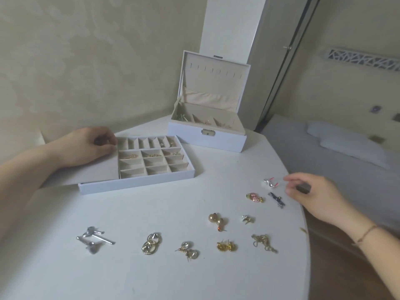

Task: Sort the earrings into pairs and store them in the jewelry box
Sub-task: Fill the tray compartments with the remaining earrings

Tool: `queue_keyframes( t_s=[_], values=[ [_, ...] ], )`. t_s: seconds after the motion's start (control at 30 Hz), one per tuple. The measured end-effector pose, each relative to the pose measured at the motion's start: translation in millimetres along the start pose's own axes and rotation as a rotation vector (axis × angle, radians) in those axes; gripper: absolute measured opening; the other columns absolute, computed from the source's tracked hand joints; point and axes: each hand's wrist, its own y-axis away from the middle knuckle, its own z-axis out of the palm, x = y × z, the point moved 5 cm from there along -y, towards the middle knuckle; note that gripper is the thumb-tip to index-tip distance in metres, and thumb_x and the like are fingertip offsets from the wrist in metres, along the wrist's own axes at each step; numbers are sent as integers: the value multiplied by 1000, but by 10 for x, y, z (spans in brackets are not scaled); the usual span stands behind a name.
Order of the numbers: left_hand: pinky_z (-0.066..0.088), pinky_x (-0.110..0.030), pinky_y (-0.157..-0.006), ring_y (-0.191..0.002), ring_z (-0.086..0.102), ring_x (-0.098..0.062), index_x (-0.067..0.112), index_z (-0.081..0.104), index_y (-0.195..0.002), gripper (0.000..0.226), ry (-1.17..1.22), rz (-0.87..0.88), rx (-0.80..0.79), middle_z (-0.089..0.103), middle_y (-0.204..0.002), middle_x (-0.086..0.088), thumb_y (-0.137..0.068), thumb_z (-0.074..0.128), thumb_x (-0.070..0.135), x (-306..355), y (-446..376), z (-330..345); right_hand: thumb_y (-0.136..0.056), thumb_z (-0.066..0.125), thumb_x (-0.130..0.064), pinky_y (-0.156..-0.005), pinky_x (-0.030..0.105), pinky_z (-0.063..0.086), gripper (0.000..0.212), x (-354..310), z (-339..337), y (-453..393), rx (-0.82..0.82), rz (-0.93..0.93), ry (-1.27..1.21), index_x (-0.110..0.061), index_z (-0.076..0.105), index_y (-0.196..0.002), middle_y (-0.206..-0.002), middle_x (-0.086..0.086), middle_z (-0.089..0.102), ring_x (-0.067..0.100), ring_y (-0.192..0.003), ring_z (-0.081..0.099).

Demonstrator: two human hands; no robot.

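A white divided tray [138, 187] lies on the white table [164, 278], with gold earrings in a few back compartments. My left hand [91, 146] rests on the tray's flat left part, fingers curled at the top-left compartment; whether they hold anything is hidden. Behind it stands the open jewelry box [205, 141]. Several earring pairs lie in front: silver bars [93, 239], gold hoops [151, 243], crystal studs [188, 251], gold balls [216, 220], pink-gold ones [255, 197]. My right hand [309, 191] hovers by the table's right edge, fingers relaxed, just right of a silver-pink pair [270, 182].
More pairs lie nearby: gold leaves [226, 246], gold chains [264, 242], a small silver-gold pair [247, 219], a dark blue pair [277, 199]. The table's curved edge runs down the right side. A bed [346, 152] stands beyond it, walls behind.
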Motion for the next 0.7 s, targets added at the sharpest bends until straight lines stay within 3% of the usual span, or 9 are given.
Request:
queue_keyframes(
  t_s=[0.17, 0.23, 0.3, 0.4, 0.47, 0.6, 0.7],
  values=[
    [41, -32, -69, -73, 55, -22, 22, 63, -88, 8, 13, 2, -1, 60, -77, -5, -89, 65, 14, -12, -8, 4, -81, 73, -36, -67, 15, 37, 16, -137, 83, -138, 4, 2, 7, -37, 66, -95, -82, -17, 68, -1, -83, 59],
    [43, -35, -74, -76, 56, -25, 25, 63, -88, 10, 27, -3, -10, 62, -81, -7, -88, 65, 15, -31, -9, 5, -81, 74, -35, -68, 21, 39, 15, -190, 99, -192, 33, 0, 28, -33, 67, -94, -81, -13, 68, 6, -83, 61],
    [44, -36, -77, -78, 57, -24, 26, 62, -88, 10, 34, -9, -13, 63, -84, -6, -89, 65, 16, -39, -12, 8, -81, 75, -35, -67, 23, 38, 21, -207, 90, -251, 51, 19, 14, -31, 63, -97, -79, -8, 67, 11, -82, 60],
    [43, -35, -76, -78, 56, -23, 26, 63, -88, 10, 31, -7, -8, 63, -84, -6, -88, 64, 16, -42, -22, 15, -82, 74, -37, -63, 11, 36, 35, -245, 141, -317, -42, 36, 10, -31, 57, -112, -77, -2, 68, 4, -77, 59],
    [42, -32, -71, -74, 54, -20, 25, 63, -88, 9, 31, -1, -5, 61, -81, -5, -89, 64, 16, -48, -30, 19, -84, 72, -36, -66, 12, 39, 36, -273, 183, -341, -94, 19, 5, -32, 58, -117, -76, -1, 68, 7, -77, 62],
    [39, -22, -65, -70, 51, -11, 23, 63, -90, 7, 22, 3, -1, 58, -77, 0, -89, 64, 16, -72, -41, 12, -85, 72, -29, -68, 20, 47, 14, -359, 234, -381, -106, -54, 17, -39, 64, -90, -71, -3, 66, 15, -74, 64],
    [37, -18, -63, -67, 49, -6, 23, 63, -91, 7, 17, 6, 5, 55, -73, 6, -89, 64, 16, -60, -48, 18, -85, 72, -20, -64, 15, 46, 21, -390, 253, -433, -96, -73, 63, -35, 65, -71, -69, -6, 67, 12, -71, 63]
  ],
)
